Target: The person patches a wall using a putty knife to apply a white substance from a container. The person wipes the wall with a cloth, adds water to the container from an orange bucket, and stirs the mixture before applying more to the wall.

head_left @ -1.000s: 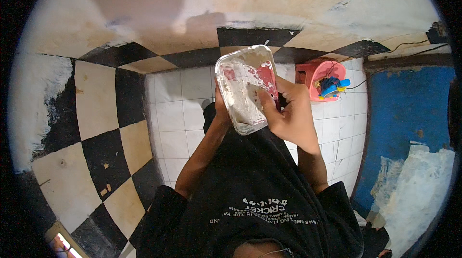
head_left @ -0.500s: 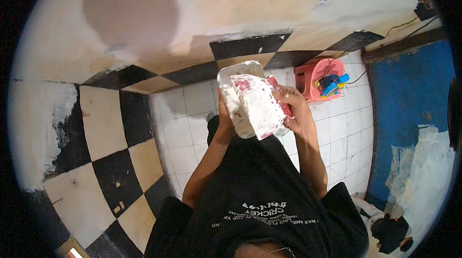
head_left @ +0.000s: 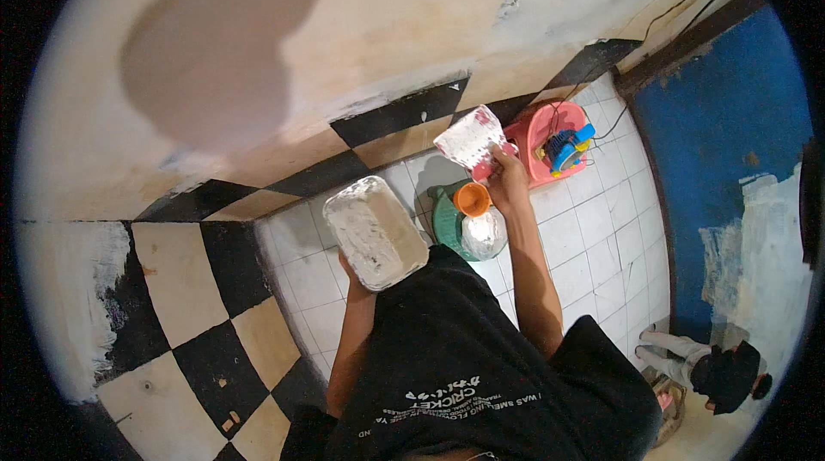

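The putty knife [head_left: 471, 140], its broad blade smeared white and edged with red, is up in my right hand [head_left: 507, 179], held out ahead of me toward the foot of the wall [head_left: 361, 57]. My fingers are closed round its handle, with the blade tilted and facing upward. My right forearm reaches forward and a little to the right, over the green bucket [head_left: 449, 219] with the orange cup [head_left: 472, 199] on it and a white bag [head_left: 484, 233] beside. My left hand [head_left: 355, 274] grips the rectangular tray [head_left: 374, 232] of white filler from beneath, holding it roughly level in front of my chest, elbow bent close to my body. To do this well, I judge the tray should stay flat and near the blade, so filler does not slide off, and the blade should meet the wall at a shallow angle. Just beyond the knife sits a pink tub [head_left: 540, 130] with blue tools [head_left: 567, 145] on the white tiled floor [head_left: 593, 220].
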The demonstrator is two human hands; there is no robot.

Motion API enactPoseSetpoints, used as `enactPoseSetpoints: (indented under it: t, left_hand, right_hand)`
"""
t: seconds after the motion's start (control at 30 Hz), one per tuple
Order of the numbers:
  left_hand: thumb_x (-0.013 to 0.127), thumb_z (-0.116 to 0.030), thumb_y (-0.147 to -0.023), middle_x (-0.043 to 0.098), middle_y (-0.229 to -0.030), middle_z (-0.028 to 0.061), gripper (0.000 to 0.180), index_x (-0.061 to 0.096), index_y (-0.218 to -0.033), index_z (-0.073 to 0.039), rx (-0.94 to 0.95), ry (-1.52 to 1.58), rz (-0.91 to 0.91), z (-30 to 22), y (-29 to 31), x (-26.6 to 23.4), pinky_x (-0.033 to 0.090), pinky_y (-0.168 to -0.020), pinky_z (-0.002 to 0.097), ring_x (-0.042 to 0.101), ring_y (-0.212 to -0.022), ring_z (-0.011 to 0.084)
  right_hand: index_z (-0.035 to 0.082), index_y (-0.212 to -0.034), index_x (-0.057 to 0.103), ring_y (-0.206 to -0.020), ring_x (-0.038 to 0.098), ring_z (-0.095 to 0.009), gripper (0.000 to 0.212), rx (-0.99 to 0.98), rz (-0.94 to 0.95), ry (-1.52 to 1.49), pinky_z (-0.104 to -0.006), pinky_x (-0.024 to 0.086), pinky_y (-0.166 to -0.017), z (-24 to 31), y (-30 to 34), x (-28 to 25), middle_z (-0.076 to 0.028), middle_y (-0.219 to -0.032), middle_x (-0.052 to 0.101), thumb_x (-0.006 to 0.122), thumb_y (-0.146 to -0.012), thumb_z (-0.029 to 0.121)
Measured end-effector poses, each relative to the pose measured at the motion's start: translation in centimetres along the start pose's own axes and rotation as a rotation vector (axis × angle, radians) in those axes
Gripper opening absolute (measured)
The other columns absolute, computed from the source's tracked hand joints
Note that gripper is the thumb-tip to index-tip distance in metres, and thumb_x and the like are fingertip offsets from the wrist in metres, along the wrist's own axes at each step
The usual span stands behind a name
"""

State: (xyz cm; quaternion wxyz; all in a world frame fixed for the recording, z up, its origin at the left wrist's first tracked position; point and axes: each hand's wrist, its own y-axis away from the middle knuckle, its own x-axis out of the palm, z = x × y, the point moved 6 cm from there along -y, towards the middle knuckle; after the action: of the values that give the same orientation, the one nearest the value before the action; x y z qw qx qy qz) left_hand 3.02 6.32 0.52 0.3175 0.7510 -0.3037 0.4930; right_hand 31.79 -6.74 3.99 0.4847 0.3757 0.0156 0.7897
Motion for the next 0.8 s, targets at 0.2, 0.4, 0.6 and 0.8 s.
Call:
enactPoseSetpoints:
  t: [0.2,0.4,0.6,0.8]
  left_hand:
    - [0.038,-0.052,-0.093,0.05,-0.133,0.0097,0.063,0.037,-0.139,-0.009,-0.038,-0.11,-0.161,-1.0,1.3,-3.1,0.046,-0.098,0.0452,0.053,-0.118,0.0287]
    - [0.041,-0.057,-0.089,0.043,-0.141,0.0093,0.068,0.035,-0.142,-0.015,-0.069,-0.099,-0.218,-1.6,0.9,-3.1,0.04,-0.102,0.053,0.047,-0.124,0.0337]
    - [0.041,-0.054,-0.091,0.044,-0.14,0.0096,0.064,0.037,-0.141,-0.014,-0.003,-0.041,-0.296,-2.4,0.9,-3.8,0.042,-0.101,0.0515,0.048,-0.122,0.0335]
    - [0.038,-0.052,-0.093,0.043,-0.141,0.0098,0.064,0.033,-0.142,-0.012,0.004,-0.064,-0.237,-2.5,-1.0,-3.8,0.041,-0.102,0.0492,0.048,-0.123,0.0321]
  right_hand:
    - [-0.005,-0.092,0.05,-0.057,0.058,-0.024,0.01,-0.09,-0.173,-0.144,-0.0364,0.05,-0.053,-4.0,-10.8,-0.8,-0.014,-0.079,0.057,0.05,-0.087,0.003]
    - [-0.007,-0.093,0.051,-0.063,0.062,-0.03,0.013,-0.102,-0.21,0.052,-0.0452,0.054,-0.054,-4.4,-22.3,-2.3,-0.018,-0.076,0.059,0.044,-0.084,0.0]
    - [-0.01,-0.089,0.054,-0.074,0.063,-0.034,0.017,-0.098,-0.171,0.095,-0.0436,0.055,-0.061,0.2,-23.5,3.2,-0.021,-0.079,0.06,0.042,-0.08,-0.003]
    - [-0.01,-0.086,0.057,-0.063,0.063,-0.032,0.014,-0.138,-0.205,0.176,-0.0436,0.055,-0.059,5.2,-16.3,1.1,-0.022,-0.081,0.062,0.048,-0.078,-0.003]
